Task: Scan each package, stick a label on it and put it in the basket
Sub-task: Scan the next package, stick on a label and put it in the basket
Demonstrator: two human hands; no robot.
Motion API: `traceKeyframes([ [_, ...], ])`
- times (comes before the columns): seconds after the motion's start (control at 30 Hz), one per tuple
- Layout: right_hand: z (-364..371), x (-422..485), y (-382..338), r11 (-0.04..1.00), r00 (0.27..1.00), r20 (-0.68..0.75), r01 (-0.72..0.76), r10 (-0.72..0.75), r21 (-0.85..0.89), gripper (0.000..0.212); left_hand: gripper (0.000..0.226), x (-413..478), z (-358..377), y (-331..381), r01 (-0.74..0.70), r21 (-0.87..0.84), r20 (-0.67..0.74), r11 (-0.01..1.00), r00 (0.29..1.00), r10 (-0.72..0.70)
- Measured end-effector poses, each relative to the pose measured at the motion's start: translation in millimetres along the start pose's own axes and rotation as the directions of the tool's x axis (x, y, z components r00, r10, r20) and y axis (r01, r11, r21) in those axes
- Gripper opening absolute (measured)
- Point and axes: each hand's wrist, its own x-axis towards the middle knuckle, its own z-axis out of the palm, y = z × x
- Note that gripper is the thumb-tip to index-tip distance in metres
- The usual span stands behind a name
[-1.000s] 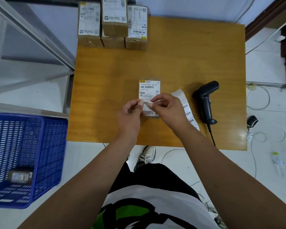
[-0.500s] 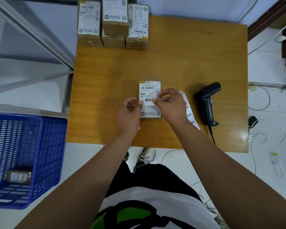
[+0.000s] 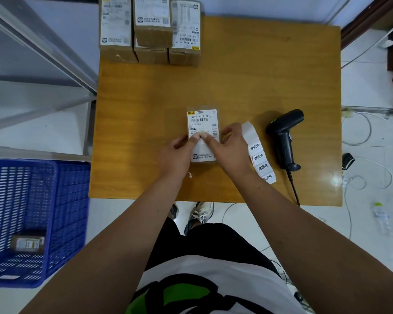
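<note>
Where the two forefingers meet, a package point(image 3: 203, 118) lies flat near the middle of the surface point(image 3: 247, 75). Its long axis runs straight away from the person, with the barcode end pointing to the far edge. The left hand point(image 3: 174, 155) and right hand point(image 3: 230, 147) come in from either side. Neither grip pinches anything: each forefinger is stretched out and presses on the package's middle, tips touching. A white label point(image 3: 200, 144) shows just below those tips, mostly covered. Just right of the right hand a strip of labels point(image 3: 258, 155) trails toward the near edge, and beyond it lies a black scanner point(image 3: 284, 137). Brown boxes point(image 3: 150, 32) are stacked at the far left corner. On the floor to the left, a blue basket point(image 3: 68, 200) holds a second package point(image 3: 27, 243)
</note>
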Motion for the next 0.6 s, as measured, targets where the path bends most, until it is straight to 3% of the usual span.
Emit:
traceKeyframes([
  [0.07, 2.3, -0.9, 3.3, 0.995, 0.997, 0.041, -0.069, 0.066, 0.072, 0.062, 0.045, -3.3, 1.5, -1.4, -0.005, -0.024, -0.003, 1.0, 1.0, 0.005],
  [0.2, 3.7, -9.8, -3.3, 0.991, 0.997, 0.054, -0.055, 0.049, 0.122, 0.051, 0.032, -21.1, 5.5, 8.1, 0.008, -0.067, -0.011, 0.998, 1.0, -0.009],
  [0.33, -15.9, -28.7, -30.4, 0.952, 0.99, 0.136, -0.078, 0.038, 0.297, 0.047, 0.037, -53.9, -4.7, 24.2, 0.0, -0.199, -0.033, 0.98, 0.999, -0.007],
  [0.5, -51.7, -58.6, -82.0, 0.931, 0.928, 0.315, 0.079, -0.199, 0.356, 0.054, 0.029, -105.2, -56.4, 58.5, -0.241, -0.212, -0.068, 0.947, 0.97, 0.231],
  [0.6, -53.4, -80.0, -119.5, 0.898, 0.866, 0.389, 0.137, -0.314, 0.418, 0.055, 0.03, -134.9, -93.1, 70.8, -0.305, -0.267, -0.129, 0.914, 0.951, 0.28],
])
